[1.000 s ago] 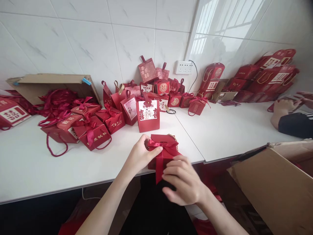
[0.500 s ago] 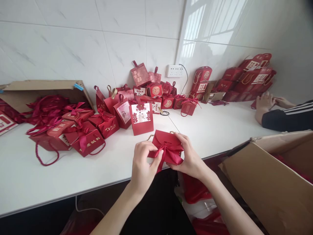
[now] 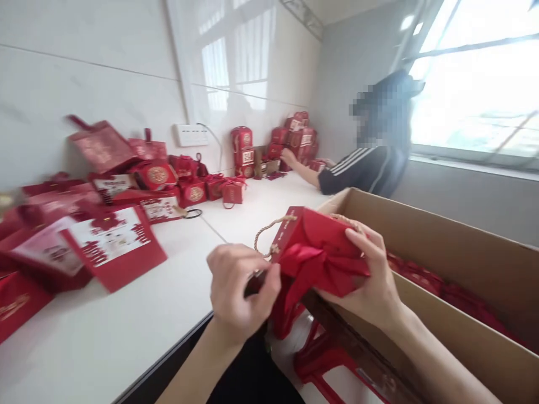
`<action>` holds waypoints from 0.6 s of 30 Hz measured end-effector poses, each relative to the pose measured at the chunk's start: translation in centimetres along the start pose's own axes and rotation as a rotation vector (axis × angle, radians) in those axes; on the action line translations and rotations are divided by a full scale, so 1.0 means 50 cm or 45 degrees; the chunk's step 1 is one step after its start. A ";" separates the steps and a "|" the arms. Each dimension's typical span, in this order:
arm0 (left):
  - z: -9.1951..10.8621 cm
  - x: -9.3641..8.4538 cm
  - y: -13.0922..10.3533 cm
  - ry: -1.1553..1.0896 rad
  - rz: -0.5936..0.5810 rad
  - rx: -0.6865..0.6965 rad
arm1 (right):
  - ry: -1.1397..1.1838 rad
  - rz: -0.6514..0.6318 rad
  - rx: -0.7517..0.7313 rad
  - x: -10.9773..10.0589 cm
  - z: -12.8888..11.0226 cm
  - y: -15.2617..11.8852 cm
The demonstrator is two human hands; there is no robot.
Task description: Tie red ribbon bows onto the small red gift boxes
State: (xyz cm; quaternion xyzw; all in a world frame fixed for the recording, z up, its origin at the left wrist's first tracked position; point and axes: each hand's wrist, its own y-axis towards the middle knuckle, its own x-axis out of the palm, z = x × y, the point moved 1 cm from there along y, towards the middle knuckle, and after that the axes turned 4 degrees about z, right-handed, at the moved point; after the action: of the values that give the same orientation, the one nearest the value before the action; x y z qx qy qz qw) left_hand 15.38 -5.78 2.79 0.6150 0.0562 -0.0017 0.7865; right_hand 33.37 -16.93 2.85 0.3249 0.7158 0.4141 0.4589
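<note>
A small red gift box (image 3: 332,235) with twisted cord handles is tilted in my right hand (image 3: 373,280). My right thumb and fingers clasp its right end. A shiny red ribbon bow (image 3: 314,264) lies across the side facing me, its tail hanging down at the left. My left hand (image 3: 242,294) is at the box's left edge, close to the ribbon and a cord handle (image 3: 261,233). Its fingers are curled, thumb and forefinger coming together; whether the ribbon is between them is hidden.
A large open cardboard box (image 3: 455,230) with red packages inside stands at right. Red gift bags (image 3: 115,247) and boxes line the white table (image 3: 185,269) along the wall. A co-worker (image 3: 366,168) reaches toward stacked red boxes (image 3: 301,134). Red stools (image 3: 324,353) show below.
The view has swung right, bringing the co-worker and window into sight. The gift box is now nearer the open carton and turned, its cord handle showing. My left hand has shifted to its edge.
</note>
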 end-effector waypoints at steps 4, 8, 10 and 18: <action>-0.041 0.110 0.017 -0.102 -0.197 -0.334 | 0.395 0.104 0.867 -0.136 0.055 0.003; -0.037 0.264 -0.008 -0.327 -0.581 -0.070 | 0.949 0.196 1.523 -0.233 0.092 0.012; -0.023 0.330 -0.027 -0.382 -0.659 0.078 | 1.117 0.266 1.632 -0.262 0.099 0.017; -0.013 0.425 -0.099 -0.294 -0.563 0.147 | 0.987 0.262 1.687 -0.312 0.138 0.010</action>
State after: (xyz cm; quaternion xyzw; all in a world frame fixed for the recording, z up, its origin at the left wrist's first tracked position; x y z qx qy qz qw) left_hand 36.10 -4.94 -4.10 0.6274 0.0992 -0.2471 0.7318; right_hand 45.55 -27.87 7.72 0.4283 0.8898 0.0240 -0.1553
